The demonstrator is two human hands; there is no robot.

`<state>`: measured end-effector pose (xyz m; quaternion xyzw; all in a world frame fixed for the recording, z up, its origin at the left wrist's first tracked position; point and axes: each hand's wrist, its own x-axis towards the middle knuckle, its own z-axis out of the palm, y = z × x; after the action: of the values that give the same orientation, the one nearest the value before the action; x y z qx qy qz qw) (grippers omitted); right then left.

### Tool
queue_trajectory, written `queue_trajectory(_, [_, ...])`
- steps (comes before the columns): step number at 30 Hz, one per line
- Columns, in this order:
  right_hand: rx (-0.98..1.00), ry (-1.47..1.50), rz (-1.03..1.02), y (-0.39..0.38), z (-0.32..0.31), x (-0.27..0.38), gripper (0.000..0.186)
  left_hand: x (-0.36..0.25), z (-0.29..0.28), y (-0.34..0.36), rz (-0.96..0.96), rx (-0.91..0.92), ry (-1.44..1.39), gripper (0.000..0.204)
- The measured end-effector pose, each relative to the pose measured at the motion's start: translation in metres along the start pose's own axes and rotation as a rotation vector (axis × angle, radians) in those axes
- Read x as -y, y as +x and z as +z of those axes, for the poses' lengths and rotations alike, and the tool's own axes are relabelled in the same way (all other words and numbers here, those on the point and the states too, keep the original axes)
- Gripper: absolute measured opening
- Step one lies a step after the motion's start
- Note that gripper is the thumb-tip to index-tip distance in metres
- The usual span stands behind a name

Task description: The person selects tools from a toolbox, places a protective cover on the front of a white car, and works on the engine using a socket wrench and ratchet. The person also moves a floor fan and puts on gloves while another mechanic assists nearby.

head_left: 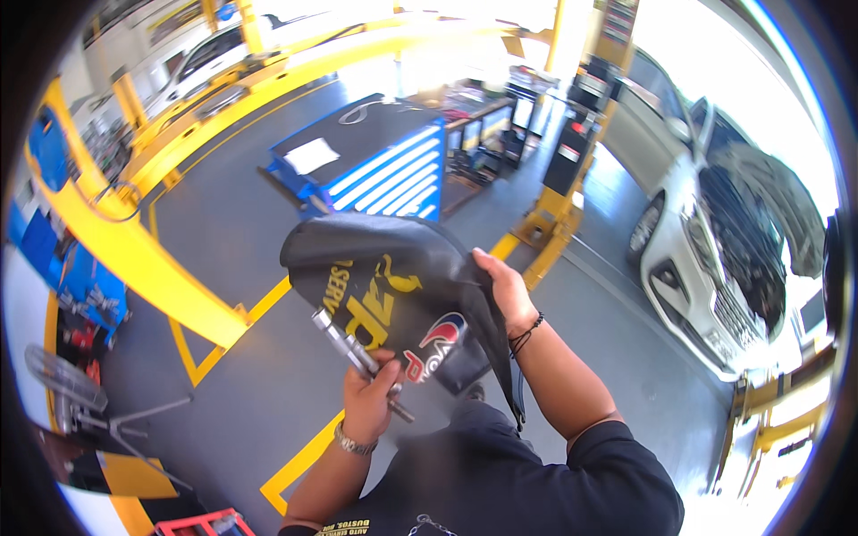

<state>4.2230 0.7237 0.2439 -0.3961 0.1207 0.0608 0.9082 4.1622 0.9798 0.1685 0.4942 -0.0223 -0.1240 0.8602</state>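
The left grip [371, 397] wraps around a silver, rod-shaped metal tool [349, 346] in front of a black, flexible cover [407, 299] with yellow, red and white printing, while the right grip [508, 293] pinches the cover's edge above a grey floor [572, 344]; a blue, multi-drawer cabinet [393, 174] stands beyond.

- Two hands: left hand [366, 402], right hand [507, 290]
- One black cover [384, 237]
- At least one metal tool [344, 344] in the left hand; whether there is a second cannot be told
- Two cars plainly seen: one white car [210, 58], one silver car [693, 246]
- One blue cabinet [357, 143]
- One sheet [311, 155], near the cabinet's near left corner
- One white cable [356, 113], toward its far edge
- One fan [67, 380]
- One watch [355, 440]
- One chain [429, 521]
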Motion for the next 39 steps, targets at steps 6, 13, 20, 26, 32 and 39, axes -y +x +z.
queue_trajectory(6, [-0.244,0.364,-0.324,-0.134,-0.081,0.028,0.038,0.058,0.155,-0.036,-0.022,0.478,0.443,0.043])
queue_trajectory(13, [-0.563,0.508,-0.498,-0.279,-0.261,0.069,0.038,0.196,0.301,-0.101,-0.218,0.752,0.334,0.031])
queue_trajectory(20, [-0.925,0.367,-0.716,-0.544,-0.503,0.153,0.033,0.261,0.415,-0.124,-0.417,0.372,0.156,0.036])
queue_trajectory(26, [-1.131,0.164,-0.766,-0.79,-0.661,0.202,0.05,0.321,0.484,-0.074,-0.477,0.231,0.041,0.034])
queue_trajectory(32, [-1.01,-0.368,0.203,-0.764,-0.757,0.038,0.039,0.444,0.536,-0.048,-0.367,0.242,0.071,0.034])
queue_trajectory(39, [-1.392,0.8,-0.056,-0.742,-0.834,0.019,0.025,0.617,0.686,0.006,-0.817,0.11,0.068,0.022])
